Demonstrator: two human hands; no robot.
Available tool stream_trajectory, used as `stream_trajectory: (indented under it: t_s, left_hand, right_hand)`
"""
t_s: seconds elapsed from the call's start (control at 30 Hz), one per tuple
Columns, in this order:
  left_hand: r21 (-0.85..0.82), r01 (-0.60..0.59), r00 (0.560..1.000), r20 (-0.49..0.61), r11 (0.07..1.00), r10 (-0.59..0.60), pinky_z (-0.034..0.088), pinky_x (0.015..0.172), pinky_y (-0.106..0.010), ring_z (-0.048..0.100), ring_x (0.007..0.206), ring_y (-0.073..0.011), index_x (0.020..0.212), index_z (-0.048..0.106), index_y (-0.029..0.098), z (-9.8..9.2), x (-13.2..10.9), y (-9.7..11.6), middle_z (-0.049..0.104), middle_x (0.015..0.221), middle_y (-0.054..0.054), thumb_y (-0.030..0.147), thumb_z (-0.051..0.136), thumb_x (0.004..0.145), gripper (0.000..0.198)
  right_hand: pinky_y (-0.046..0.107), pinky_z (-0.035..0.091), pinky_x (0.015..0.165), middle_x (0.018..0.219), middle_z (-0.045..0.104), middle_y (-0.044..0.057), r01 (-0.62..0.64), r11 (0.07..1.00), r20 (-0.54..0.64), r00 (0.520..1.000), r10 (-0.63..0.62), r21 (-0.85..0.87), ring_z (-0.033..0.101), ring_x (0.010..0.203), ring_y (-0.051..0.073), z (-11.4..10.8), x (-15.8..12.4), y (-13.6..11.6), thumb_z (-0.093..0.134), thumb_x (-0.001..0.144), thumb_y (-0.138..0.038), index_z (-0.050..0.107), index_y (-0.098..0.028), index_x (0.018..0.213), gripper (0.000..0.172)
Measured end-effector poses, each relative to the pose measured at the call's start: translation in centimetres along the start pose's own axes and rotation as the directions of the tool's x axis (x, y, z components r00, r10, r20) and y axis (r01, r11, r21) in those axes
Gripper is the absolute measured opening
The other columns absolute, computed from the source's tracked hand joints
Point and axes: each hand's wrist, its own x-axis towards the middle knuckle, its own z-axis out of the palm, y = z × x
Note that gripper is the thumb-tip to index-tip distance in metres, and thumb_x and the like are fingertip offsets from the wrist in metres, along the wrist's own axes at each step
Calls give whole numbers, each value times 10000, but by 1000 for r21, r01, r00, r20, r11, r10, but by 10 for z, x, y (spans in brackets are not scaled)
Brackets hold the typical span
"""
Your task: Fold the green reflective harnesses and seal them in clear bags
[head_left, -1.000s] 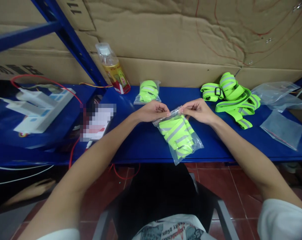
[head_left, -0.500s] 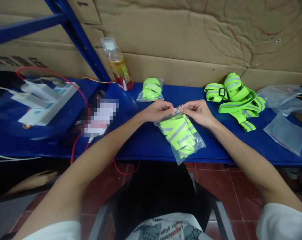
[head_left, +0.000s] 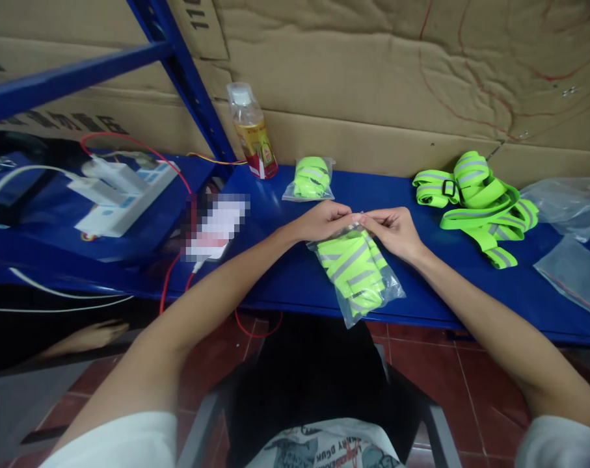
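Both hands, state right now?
Left hand: closed, pinching the far edge of the bagged strap.
Right hand: closed, pinching the same edge.

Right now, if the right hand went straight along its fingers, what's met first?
Probably the left hand, opposite it at the top edge of the held bag; whether they touch is unclear.

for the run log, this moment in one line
left hand: pinches front bag top | right hand: likewise | green straps: inside | second bag: behind
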Motion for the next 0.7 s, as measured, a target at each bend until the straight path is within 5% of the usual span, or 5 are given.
stream_trajectory:
  t_s: [0.17,0.3,0.43,0.57,0.7]
  left_hand:
    - [16,-28,999,-27,999,28,219,512,-230,320,542,-72,720,491,203,0,1,-1,391,619,65,490,631,1036,449]
    - [-20,-52,979,-199,998,47,207,507,-244,309,535,-77,744,488,211,-9,1,-1,381,616,65,485,634,1040,429]
    - [-41,-40,956,-291,998,26,184,494,-256,299,521,-85,773,496,216,-15,2,-4,375,605,67,520,636,1033,424]
    - [-34,-41,968,-248,999,31,299,550,-247,415,605,-103,792,581,193,-15,2,-7,489,690,26,478,641,1002,359]
    - [7,-38,970,-241,999,39,283,554,-268,367,603,-111,712,450,216,-11,3,-7,394,666,39,559,574,1044,493]
  right_hand:
    - [294,595,583,823,826,54,-233,955,-34,969,243,182,731,638,173,4,3,8,925,744,-716,872,-234,947,526]
    - [349,637,691,902,847,81,-345,905,110,939,327,250,782,739,229,1,3,3,836,829,-765,867,-232,1072,587]
    - [363,646,830,999,867,82,-319,940,287,918,275,120,813,904,265,-9,0,-10,902,808,-674,879,-218,1086,535]
    - [335,631,781,965,863,53,-298,955,395,878,271,5,799,836,229,-15,-1,-17,998,712,-549,881,-213,1119,541]
    - [318,614,738,962,857,58,-292,955,441,851,285,-52,784,793,209,-16,0,-18,977,743,-553,881,-201,1102,512]
